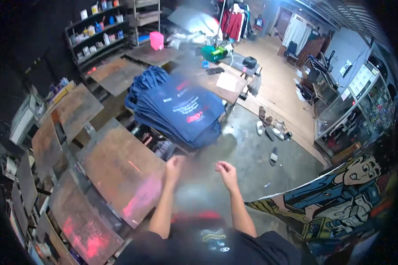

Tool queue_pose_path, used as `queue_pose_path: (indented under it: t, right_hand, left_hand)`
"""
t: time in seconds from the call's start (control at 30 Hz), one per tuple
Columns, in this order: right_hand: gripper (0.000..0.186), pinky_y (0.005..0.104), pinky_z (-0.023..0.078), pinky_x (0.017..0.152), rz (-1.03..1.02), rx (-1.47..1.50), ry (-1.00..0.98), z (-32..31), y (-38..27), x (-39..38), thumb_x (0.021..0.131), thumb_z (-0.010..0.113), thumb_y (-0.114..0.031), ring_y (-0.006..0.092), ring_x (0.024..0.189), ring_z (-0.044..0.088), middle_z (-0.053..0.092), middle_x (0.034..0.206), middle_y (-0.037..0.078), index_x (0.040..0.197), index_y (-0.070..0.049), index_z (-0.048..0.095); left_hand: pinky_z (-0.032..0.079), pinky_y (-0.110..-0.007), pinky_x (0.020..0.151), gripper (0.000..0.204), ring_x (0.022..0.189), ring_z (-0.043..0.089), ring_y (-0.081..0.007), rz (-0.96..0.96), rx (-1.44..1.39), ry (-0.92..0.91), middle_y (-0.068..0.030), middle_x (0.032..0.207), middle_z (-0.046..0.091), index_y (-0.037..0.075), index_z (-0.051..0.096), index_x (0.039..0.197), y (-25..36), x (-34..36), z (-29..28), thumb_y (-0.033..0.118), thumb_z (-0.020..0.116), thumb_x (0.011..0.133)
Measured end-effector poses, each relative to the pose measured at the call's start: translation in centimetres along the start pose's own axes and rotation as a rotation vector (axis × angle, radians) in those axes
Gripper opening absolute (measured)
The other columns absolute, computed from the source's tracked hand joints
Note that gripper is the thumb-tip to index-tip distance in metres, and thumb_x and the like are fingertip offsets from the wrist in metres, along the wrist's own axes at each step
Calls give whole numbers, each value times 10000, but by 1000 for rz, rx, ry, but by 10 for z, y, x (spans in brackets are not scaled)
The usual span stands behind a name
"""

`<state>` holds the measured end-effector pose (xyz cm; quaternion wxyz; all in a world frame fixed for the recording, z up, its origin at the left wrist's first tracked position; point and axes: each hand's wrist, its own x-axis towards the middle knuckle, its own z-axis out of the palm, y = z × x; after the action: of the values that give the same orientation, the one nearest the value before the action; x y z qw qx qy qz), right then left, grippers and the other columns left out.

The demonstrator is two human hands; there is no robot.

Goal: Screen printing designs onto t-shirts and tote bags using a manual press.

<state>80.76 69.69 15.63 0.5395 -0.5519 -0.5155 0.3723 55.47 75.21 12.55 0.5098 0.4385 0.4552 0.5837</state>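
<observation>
My left hand is raised in the air beside the near corner of a large brown board, its fingers curled in and somewhat blurred. Level with it, my right hand hovers above the grey floor, fingers bent and drawn together. Nothing shows in either hand, and a gap separates the two. Just beyond them lies a thick stack of navy-blue printed garments, layered flat, with bunched cloth at its far left end. The stained board to the left bears pink and orange marks.
More stained boards stand in rows on the left. Shelves of small containers are at the back, near a pink bin. Shoes lie on the floor to the right. A painted cartoon panel fills the lower right.
</observation>
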Motion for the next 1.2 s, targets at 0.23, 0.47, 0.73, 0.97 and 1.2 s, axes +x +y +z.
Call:
queue_pose_path:
  t: [0.23, 0.47, 0.73, 0.97, 1.2]
  right_hand:
    - [169, 259, 515, 696, 105, 162, 265, 1, -19, 83, 957, 578, -115, 121, 731, 623, 682, 869, 84, 969, 39, 647]
    - [153, 274, 509, 688, -13, 50, 160, -9, 25, 215, 941, 601, -114, 111, 741, 617, 674, 851, 52, 952, 27, 658]
    - [97, 395, 453, 839, -438, -285, 34, -3, -3, 355, 840, 640, -62, 295, 913, 585, 658, 940, 120, 930, -32, 664]
    - [298, 409, 455, 851, -517, -354, -169, -9, 14, 379, 726, 708, -46, 346, 969, 565, 612, 1006, 144, 1012, -21, 627]
    - [428, 432, 440, 874, -431, -338, -260, -16, 23, 390, 711, 725, -47, 365, 1012, 526, 547, 1085, 172, 1114, -36, 581]
  left_hand:
    - [497, -224, 699, 191, 745, 607, -82, 26, -19, 130, -34, 855, 667, -26, 658, 980, 20, 67, 23, 154, 603, 948]
    - [466, -204, 706, 133, 755, 579, -59, 98, 233, 404, -13, 866, 660, 14, 665, 974, 26, 117, 46, 133, 618, 939]
    - [439, -388, 969, 134, 1048, 608, -291, 331, 811, 540, -126, 1026, 686, 29, 692, 947, 39, 174, 103, 97, 654, 837]
    - [452, -382, 992, 226, 1166, 590, -319, 20, 1062, 583, -156, 1128, 678, 23, 709, 976, 49, 199, 130, 216, 643, 876]
    - [508, -407, 751, 268, 851, 654, -329, -99, 1207, 637, -110, 926, 677, 43, 698, 827, 71, 214, 140, 310, 684, 832]
